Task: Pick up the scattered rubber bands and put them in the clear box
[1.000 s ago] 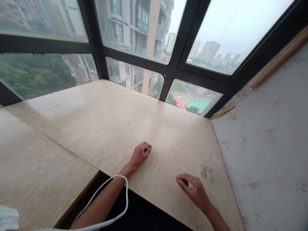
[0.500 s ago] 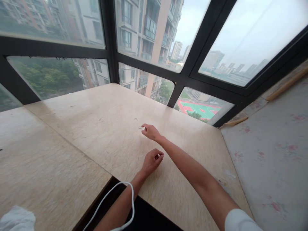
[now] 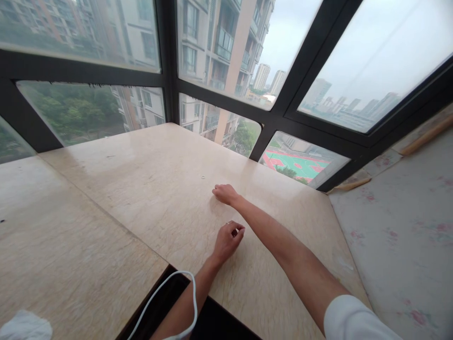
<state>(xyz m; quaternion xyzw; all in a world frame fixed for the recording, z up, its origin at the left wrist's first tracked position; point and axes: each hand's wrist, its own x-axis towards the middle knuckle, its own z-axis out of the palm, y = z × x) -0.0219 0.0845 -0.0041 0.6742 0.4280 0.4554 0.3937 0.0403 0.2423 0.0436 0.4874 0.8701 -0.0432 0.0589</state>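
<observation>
My right hand (image 3: pixel 225 194) is closed in a pinch low over the pale marbled surface (image 3: pixel 141 203); what its fingers hold is too small to make out. A small thin ring (image 3: pixel 203 177) lies on the surface just beyond and to the left of it. Nearer to me, my left hand (image 3: pixel 228 240) is closed, thumb and fingertips together, its side near the surface. Whatever sits between those fingertips cannot be made out. A ring is on one finger of my left hand.
A white cable (image 3: pixel 194 293) loops over my left forearm. White crumpled cloth (image 3: pixel 26 326) lies at the bottom left. Dark-framed windows (image 3: pixel 170 61) border the far side, and a flowered wall (image 3: pixel 396 236) stands at the right. A dark gap (image 3: pixel 222 321) opens below the surface's near edge.
My right hand's fingers have closed, and one of the two small rings is no longer visible on the surface. My left hand keeps its pinch. The view has shifted slightly.
</observation>
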